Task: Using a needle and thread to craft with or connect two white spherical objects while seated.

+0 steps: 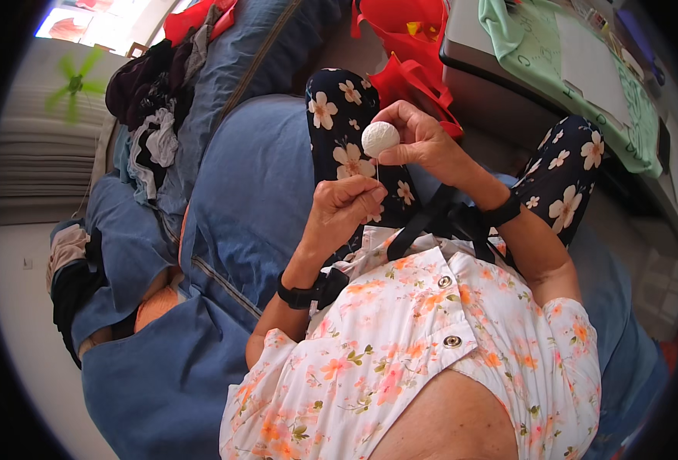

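A small white ball [380, 139] with a rough, crinkled surface is gripped at its right side by the thumb and fingers of my right hand [422, 138]. From its underside a thin pale stick or wire [378, 172] runs straight down. My left hand [347, 201] pinches the lower end of it between thumb and forefinger. Both hands are raised over my lap, the left one lower and closer to me. Whether the stick enters the ball or only touches it cannot be made out.
A table [471, 52] at the upper right bears a light green cloth [523, 52]. Red bags [399, 34] stand beside it. Blue sofa cushions [253, 167] spread to my left, with piled clothes [149, 115] on them. A green fan [74, 85] is at the far left.
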Action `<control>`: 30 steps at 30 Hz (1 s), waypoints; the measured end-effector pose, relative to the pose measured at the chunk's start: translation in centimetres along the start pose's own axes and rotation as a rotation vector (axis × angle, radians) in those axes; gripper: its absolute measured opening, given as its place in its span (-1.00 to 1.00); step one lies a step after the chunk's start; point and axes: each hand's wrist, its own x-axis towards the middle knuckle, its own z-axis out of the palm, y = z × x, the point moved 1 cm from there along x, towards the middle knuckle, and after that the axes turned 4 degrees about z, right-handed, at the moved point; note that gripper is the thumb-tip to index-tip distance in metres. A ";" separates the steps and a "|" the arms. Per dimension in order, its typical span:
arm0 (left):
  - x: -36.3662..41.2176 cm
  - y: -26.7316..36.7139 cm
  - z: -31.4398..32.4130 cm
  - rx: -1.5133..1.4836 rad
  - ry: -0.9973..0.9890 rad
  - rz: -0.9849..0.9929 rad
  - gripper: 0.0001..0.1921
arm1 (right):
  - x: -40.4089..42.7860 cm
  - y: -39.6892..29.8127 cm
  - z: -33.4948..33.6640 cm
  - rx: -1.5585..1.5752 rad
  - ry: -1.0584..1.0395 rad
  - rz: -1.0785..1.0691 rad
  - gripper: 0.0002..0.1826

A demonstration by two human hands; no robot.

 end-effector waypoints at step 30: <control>-0.2 -0.6 0.2 0.045 0.005 0.027 -0.88 | -0.2 -0.8 0.2 0.298 0.014 -0.068 -0.49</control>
